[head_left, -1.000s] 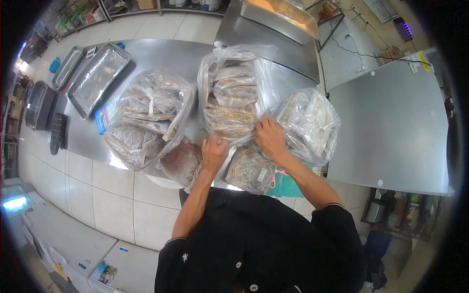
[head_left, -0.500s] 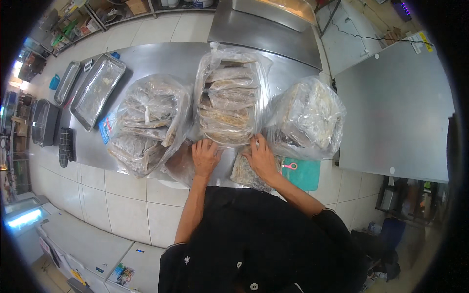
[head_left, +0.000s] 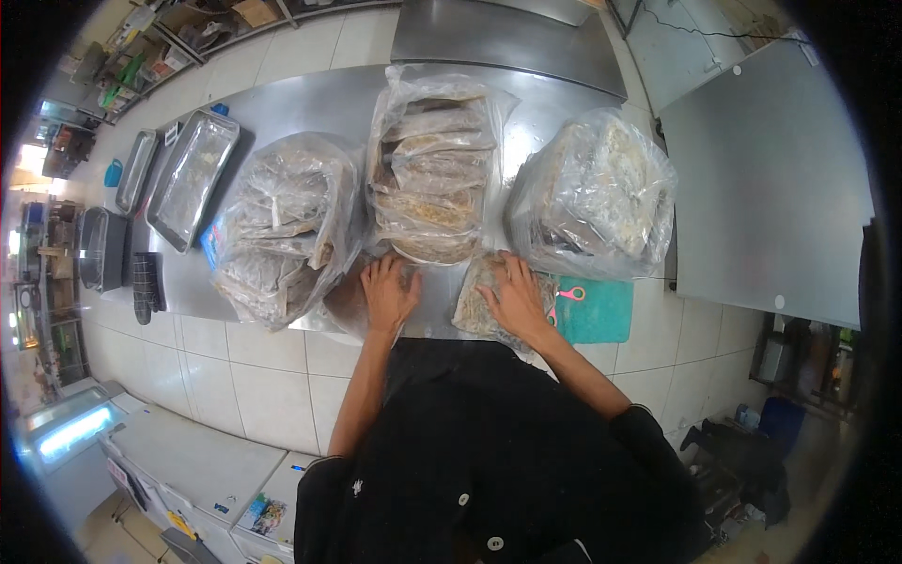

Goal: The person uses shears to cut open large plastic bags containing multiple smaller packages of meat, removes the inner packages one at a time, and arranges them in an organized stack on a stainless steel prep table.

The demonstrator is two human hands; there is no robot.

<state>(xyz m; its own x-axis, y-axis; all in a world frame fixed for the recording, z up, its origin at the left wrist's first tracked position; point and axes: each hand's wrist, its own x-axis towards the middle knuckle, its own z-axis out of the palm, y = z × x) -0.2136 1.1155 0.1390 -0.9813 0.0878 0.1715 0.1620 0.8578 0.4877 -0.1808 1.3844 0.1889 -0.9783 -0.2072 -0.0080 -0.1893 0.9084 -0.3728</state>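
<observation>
A large clear plastic bag (head_left: 437, 179) lies open in the middle of the steel table, with several flat, brownish wrapped packets in a row inside it. My left hand (head_left: 388, 293) is just short of its near left corner, fingers apart, over the edge of a reddish-brown packet in clear plastic (head_left: 348, 303). Across a small gap, my right hand (head_left: 517, 299) rests with spread fingers on a flat greyish packet (head_left: 472, 299). Scissors with pink handles (head_left: 572, 294) lie right beside that packet on a green cutting board (head_left: 601, 315).
Another filled plastic bag (head_left: 282, 216) stands to the left and a bulky one (head_left: 592, 193) to the right. Farther left are a shallow metal tray (head_left: 194, 179), a narrower tray (head_left: 137, 172) and a dark checked mitt (head_left: 146, 287). A steel-topped table (head_left: 507, 42) adjoins behind.
Both hands have come off the near edge of the middle bag. The right hand has moved onto the greyish packet, the left slightly away from the bag. The whole view has shifted a little.
</observation>
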